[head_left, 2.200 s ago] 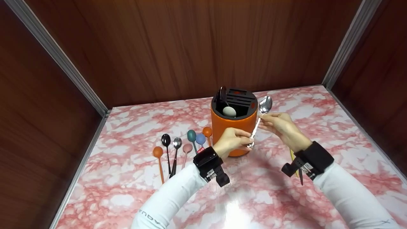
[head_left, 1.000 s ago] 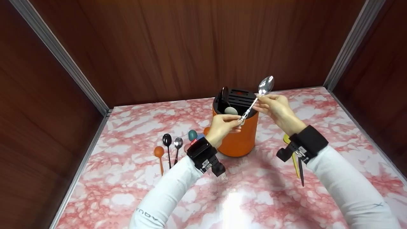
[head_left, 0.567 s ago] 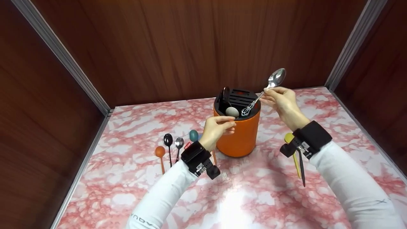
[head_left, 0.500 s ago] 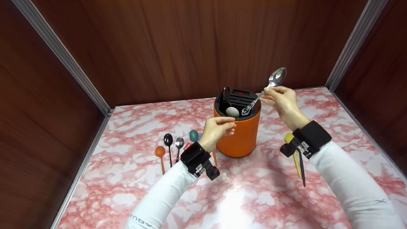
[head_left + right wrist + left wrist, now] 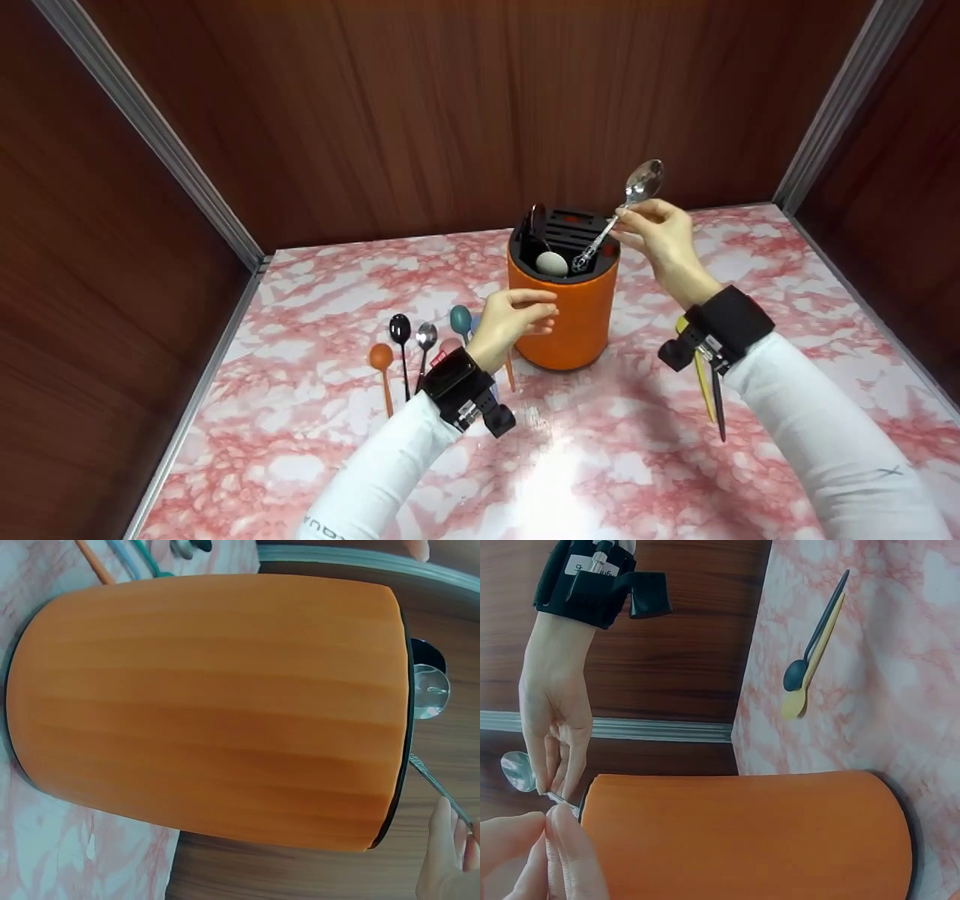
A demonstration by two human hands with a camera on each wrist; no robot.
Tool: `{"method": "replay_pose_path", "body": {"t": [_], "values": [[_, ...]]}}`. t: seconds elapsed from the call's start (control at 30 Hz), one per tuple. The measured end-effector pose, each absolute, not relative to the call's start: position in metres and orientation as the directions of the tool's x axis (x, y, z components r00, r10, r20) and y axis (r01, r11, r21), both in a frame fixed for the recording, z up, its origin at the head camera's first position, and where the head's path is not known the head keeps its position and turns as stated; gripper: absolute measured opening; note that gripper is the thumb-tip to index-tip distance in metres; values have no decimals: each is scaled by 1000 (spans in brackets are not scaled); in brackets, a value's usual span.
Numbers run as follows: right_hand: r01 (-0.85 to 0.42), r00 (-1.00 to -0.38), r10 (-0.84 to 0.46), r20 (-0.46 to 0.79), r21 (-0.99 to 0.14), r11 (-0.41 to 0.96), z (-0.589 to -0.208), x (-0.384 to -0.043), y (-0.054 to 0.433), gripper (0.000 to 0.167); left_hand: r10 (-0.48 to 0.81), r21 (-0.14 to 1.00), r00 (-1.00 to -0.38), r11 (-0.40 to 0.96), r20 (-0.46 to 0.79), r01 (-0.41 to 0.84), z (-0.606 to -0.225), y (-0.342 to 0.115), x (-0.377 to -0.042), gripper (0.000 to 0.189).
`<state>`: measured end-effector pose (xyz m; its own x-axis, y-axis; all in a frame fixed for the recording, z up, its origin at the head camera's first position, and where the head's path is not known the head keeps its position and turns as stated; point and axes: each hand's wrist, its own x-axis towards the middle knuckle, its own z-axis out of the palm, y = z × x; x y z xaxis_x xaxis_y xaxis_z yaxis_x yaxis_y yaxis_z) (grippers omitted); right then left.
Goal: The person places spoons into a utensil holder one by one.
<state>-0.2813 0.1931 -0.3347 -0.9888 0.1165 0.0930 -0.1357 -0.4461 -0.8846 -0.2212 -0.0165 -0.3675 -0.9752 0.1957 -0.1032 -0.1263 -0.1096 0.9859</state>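
Note:
My right hand (image 5: 667, 236) pinches a silver spoon (image 5: 643, 182) at its neck, bowl up and tilted right. The ornate handle end points down into the front opening of an orange cylindrical utensil holder (image 5: 562, 322); in the right wrist view the handle (image 5: 431, 776) passes behind the rim. My left hand (image 5: 510, 322) is in front of the holder's left side, fingers loosely bent and holding nothing. Inside the holder, a spoon with a pale round bowl (image 5: 552, 263) and a dark spoon (image 5: 538, 221) stand up.
Left of the holder lie an orange spoon (image 5: 381, 355), a black one (image 5: 400, 328), a silver-bowled one (image 5: 426, 335) and a teal one (image 5: 460, 320); others are partly hidden by my left arm. A yellow spoon (image 5: 795, 703) and a black spoon (image 5: 795, 675) lie right. Wooden panels surround the table.
Both hands rose with the spoon; then my left hand let go of the handle and drew back left and down. The spoon's handle end came over the holder's opening and lowered slightly.

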Motion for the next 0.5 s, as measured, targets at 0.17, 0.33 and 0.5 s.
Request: {"method": "replay_pose_path", "body": {"t": [0.17,0.33,0.5], "values": [[-140,-989,99,107,-894,-426,-337,-283,192,16,195,985,-977,-129,-91,-117,-372,-19,-221,22],[-127,-991,87,101,-921,-369,-338,-284,191,18,191,985,-977,-131,-90,-116,-378,-21,-222,22],[-146,-988,87,127,-955,-260,-341,-286,189,19,211,987,-973,-105,-94,-118,-384,-22,-223,22]]}}
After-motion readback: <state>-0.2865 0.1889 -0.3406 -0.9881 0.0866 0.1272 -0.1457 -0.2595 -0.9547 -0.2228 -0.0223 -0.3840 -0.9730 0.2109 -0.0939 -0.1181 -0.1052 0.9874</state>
